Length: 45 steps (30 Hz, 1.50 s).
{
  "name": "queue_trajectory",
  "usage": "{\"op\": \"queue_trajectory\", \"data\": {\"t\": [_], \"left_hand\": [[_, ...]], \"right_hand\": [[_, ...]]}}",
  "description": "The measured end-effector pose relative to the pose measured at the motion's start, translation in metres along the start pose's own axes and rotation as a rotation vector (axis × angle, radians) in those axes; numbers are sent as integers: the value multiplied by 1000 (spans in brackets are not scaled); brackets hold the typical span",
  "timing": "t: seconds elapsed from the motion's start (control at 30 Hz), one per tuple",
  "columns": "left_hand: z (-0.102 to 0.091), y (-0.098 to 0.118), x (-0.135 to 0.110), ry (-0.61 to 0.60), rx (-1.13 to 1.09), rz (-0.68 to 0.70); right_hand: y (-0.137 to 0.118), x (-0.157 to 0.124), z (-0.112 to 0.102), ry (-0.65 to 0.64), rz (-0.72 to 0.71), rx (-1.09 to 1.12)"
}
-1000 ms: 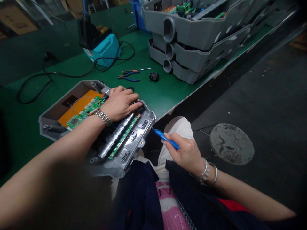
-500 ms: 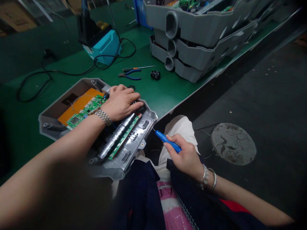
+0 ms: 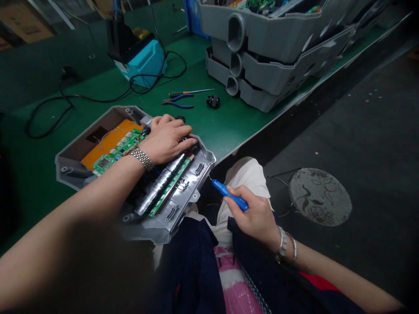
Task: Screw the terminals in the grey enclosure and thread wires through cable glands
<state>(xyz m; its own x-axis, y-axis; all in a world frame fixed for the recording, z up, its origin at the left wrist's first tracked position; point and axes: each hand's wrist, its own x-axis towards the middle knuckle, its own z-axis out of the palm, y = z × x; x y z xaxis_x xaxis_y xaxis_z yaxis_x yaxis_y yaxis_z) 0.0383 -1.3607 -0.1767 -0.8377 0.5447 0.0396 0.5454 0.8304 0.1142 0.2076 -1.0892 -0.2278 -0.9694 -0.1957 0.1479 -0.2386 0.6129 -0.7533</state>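
Note:
A grey plastic housing [image 3: 170,226] lies tilted at the green table's front edge, partly over my lap. Inside it sit a green circuit board [image 3: 106,162], an orange panel [image 3: 89,150], a foil-wrapped bar [image 3: 157,189] and a narrow green board strip [image 3: 170,188]. My left hand [image 3: 166,139] lies across the housing, fingers curled over its far wall and thumb inside. My right hand [image 3: 255,213] is closed round the handle of a blue deburring tool [image 3: 225,189]. The tool's thin metal tip is close to the housing's near right side; contact is hard to make out.
Pliers [image 3: 178,103], a screwdriver [image 3: 181,93] and a black cable gland [image 3: 213,101] lie beyond the housing. Further back stand a turquoise device [image 3: 144,63] with a black cable, and stacked grey housings [image 3: 262,74]. A round stool [image 3: 321,196] stands on the right.
The view has shifted slightly. My left hand keeps its place on the housing, and the deburring tool stays beside the same edge, its handle turned very slightly.

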Motion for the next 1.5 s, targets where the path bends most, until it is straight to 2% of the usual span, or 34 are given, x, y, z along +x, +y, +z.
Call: {"op": "queue_trajectory", "data": {"t": [0.07,0.17,0.27,0.33,0.43,0.53,0.63,0.73,0.87,1.0,1.1,1.2,1.3,1.4,1.5], "left_hand": [[0,0,0,0,-11,5],[0,1,-1,-3,-29,8],[0,2,0,-3,-30,6],[0,2,0,-4,-31,4],[0,2,1,-6,-24,3],[-1,3,1,-6,-12,2],[-1,2,0,-9,-19,3],[0,1,1,-9,-21,11],[1,-1,2,-9,-4,18],[1,-1,1,-14,-3,20],[1,-1,1,-7,-5,21],[2,-1,2,3,-4,19],[2,-1,2,-2,1,14],[1,0,2,-10,10,17],[0,0,2,-10,7,17]], "right_hand": [[-8,-5,-1,-29,39,103],[-9,4,-11,-11,37,213],[3,16,-18,70,-25,139],[10,17,-14,98,-36,44],[10,6,-3,55,-25,-40],[-1,-5,1,-3,-17,70],[-5,1,-8,4,3,200],[2,14,-17,69,-54,108],[7,11,-8,81,-94,-68],[-2,0,-2,7,-64,75],[-1,7,-9,55,-77,131],[7,16,-12,113,-114,-7],[10,11,-5,87,-110,-127],[2,1,1,1,-54,-20],[-5,4,-7,-30,10,167]]}}
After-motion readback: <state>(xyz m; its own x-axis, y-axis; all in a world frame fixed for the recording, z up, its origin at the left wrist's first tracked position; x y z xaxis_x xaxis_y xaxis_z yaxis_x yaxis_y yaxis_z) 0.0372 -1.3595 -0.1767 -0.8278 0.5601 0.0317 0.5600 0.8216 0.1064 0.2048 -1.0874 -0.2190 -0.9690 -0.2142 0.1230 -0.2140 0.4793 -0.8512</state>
